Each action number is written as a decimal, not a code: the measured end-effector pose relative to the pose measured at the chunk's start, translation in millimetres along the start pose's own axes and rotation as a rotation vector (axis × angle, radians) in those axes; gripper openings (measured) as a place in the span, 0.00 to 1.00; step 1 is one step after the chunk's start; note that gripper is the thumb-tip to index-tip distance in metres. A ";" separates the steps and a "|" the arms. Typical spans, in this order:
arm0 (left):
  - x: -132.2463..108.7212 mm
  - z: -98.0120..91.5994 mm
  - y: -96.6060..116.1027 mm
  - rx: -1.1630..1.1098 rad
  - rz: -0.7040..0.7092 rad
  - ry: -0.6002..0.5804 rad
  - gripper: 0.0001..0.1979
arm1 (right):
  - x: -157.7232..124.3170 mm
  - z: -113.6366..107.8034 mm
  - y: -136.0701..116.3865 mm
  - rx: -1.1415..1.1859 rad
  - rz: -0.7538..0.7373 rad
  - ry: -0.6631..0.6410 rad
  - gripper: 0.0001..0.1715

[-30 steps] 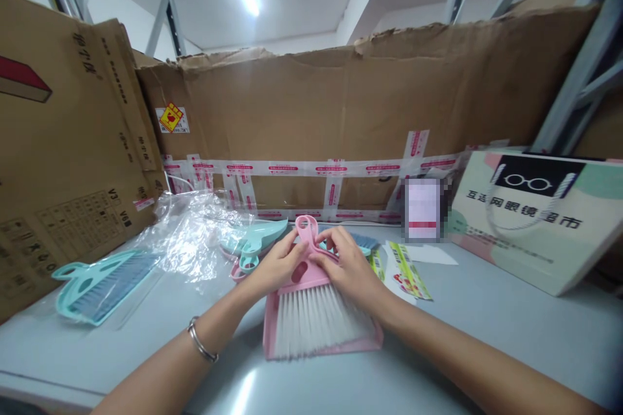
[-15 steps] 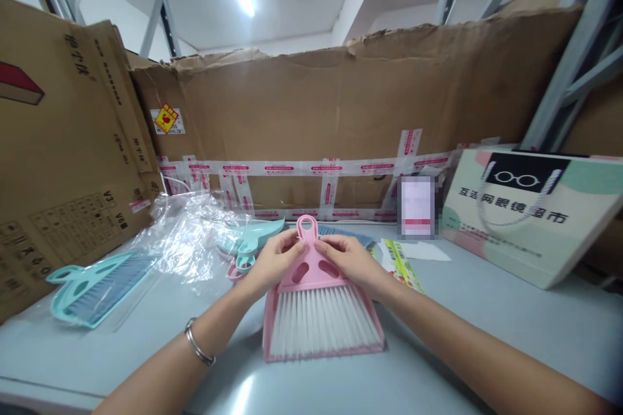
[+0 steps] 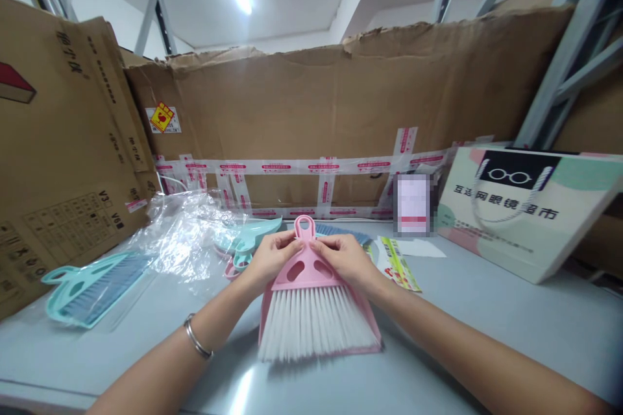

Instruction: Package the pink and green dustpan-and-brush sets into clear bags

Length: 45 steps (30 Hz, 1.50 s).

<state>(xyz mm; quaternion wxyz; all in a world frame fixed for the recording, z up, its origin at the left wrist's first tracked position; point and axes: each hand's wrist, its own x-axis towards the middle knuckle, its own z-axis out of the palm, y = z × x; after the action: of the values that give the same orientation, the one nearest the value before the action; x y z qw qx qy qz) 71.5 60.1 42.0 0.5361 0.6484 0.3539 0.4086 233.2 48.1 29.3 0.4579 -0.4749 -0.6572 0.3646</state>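
A pink hand brush [image 3: 311,275] with white bristles lies over a pink dustpan [image 3: 370,324], bristles toward me. The brush covers most of the pan; its right side and part of its left edge show. My left hand [image 3: 273,260] is closed on the left of the brush's neck, just below the hanging loop. My right hand [image 3: 346,260] grips the opposite side, thumb on top. The fingertips under the neck are hidden, so I cannot tell whether they also hold the pan's handle.
A bagged turquoise brush and dustpan set [image 3: 95,288] lies at left. Crumpled clear plastic [image 3: 180,233] and a turquoise dustpan [image 3: 256,232] are behind my left hand. A green-yellow packet [image 3: 398,266] and a paper gift bag [image 3: 516,207] stand right. Cardboard [image 3: 292,104] walls the back.
The brush's bristle end has shifted left over the dustpan, uncovering more of the pan's right side. Both hands keep their hold at the neck. The view has shifted slightly.
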 end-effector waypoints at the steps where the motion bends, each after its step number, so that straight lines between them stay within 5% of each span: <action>1: -0.2 0.0 0.7 -0.008 -0.006 -0.003 0.21 | -0.3 0.2 -0.2 -0.005 0.000 0.002 0.23; 17: -2.1 2.2 5.4 -0.023 -0.014 0.009 0.21 | -3.8 1.3 -3.7 -0.026 0.032 0.004 0.20; 24: -5.8 -4.8 2.1 0.149 -0.046 -0.133 0.27 | -2.1 2.8 2.1 -0.025 0.011 0.033 0.21; 27: -9.6 -7.6 1.1 0.235 -0.135 -0.191 0.32 | 2.5 -19.8 -0.4 -0.069 0.016 -0.030 0.21; 29: -10.3 -8.4 1.0 0.219 -0.191 -0.189 0.32 | 8.7 -54.0 5.3 -0.121 0.043 -0.069 0.20; 35: -6.6 -9.6 -0.6 0.130 -0.253 -0.169 0.32 | 22.3 -162.4 69.8 -0.518 0.228 0.141 0.11; 41: -6.4 -8.9 -2.0 0.155 -0.285 -0.136 0.31 | 26.3 -162.2 114.8 -0.578 0.319 0.076 0.20; 45: -5.8 -9.5 -4.2 0.117 -0.284 -0.135 0.29 | 30.7 -157.0 120.6 -0.600 0.334 0.100 0.11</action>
<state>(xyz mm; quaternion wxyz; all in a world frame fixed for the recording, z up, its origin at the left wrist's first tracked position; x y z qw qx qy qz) 60.3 59.5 37.9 0.5724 0.6478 0.4285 0.2629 413.1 118.7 -23.6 0.2634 -0.7067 -0.6251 0.2013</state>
